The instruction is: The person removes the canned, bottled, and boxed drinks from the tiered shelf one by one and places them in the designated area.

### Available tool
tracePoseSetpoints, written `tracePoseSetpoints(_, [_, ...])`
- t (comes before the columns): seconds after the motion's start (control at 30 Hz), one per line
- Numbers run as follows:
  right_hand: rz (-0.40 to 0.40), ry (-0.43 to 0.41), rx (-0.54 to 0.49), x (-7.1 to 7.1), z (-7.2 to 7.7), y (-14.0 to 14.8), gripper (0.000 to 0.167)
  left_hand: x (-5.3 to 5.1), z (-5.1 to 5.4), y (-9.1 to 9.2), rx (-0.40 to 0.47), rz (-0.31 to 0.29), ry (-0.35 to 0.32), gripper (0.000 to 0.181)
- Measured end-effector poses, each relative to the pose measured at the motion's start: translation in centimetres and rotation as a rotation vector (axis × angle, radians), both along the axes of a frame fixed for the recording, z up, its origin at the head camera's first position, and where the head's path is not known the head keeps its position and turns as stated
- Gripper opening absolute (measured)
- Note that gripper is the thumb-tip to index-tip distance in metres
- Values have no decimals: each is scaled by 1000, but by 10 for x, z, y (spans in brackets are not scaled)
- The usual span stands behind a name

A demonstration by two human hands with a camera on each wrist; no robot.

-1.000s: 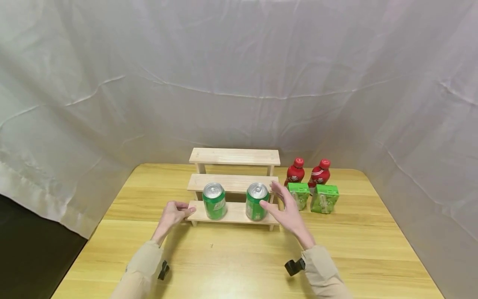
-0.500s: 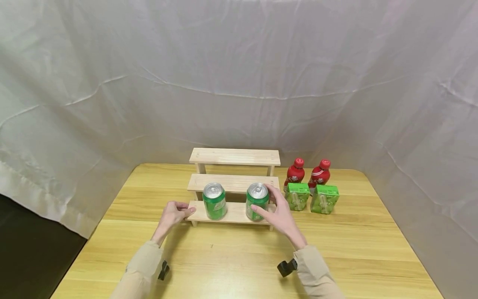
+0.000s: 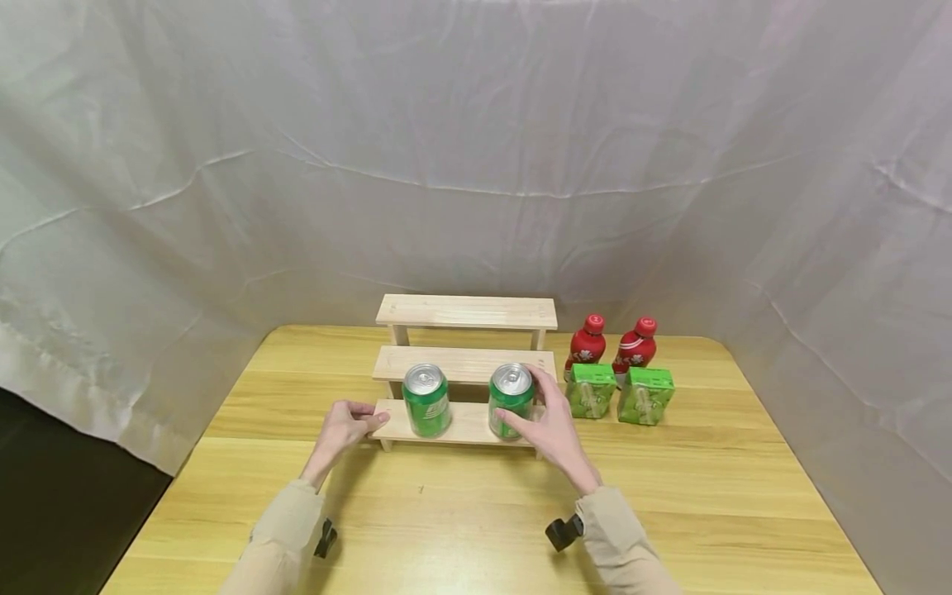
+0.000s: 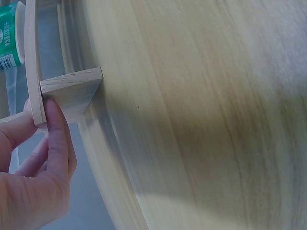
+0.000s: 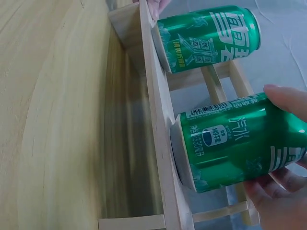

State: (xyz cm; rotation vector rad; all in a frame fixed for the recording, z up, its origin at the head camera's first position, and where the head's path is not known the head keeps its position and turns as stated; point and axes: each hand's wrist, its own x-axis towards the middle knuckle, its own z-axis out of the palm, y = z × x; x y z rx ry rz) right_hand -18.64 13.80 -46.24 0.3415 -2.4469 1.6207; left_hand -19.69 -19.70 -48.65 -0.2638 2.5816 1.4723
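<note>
A three-tier wooden stand (image 3: 466, 311) stands on the table, with two green soda cans upright on its lowest step. My left hand (image 3: 343, 431) pinches the left end of that step; in the left wrist view the thumb lies above the board (image 4: 33, 62) and the fingers below. My right hand (image 3: 556, 430) holds the right can (image 3: 510, 402), thumb on the near side and fingers round the far side. The right wrist view shows this can (image 5: 235, 141) standing on the step. The left can (image 3: 427, 402) is untouched, apart from both hands.
Right of the stand are two red bottles (image 3: 587, 340) (image 3: 635, 345) at the back, with two green drink cartons (image 3: 592, 392) (image 3: 645, 397) in front of them. A grey cloth (image 3: 476, 165) hangs behind and beside the wooden table (image 3: 446, 521).
My right hand has moved left, from beside the right can to a grip round it. The left hand has stayed on the step, and both cans look unmoved.
</note>
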Motion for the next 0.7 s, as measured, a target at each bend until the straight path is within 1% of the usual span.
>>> tracePoseSetpoints(0.17, [-16,40,-15,-1,-2,-1,75,0,0,-1,2,-2,4,48])
tracePoseSetpoints(0.4, [-50,125,-25,2,-6,3,74,1,0,-2,10,-18,17,50])
tracePoseSetpoints(0.5, [-73,166,-35,4,-9,7,74,1,0,-2,18,-21,21,49])
tracePoseSetpoints(0.7, [-119,240,-96,10,-12,23,74,0,0,-1,25,-19,18,48])
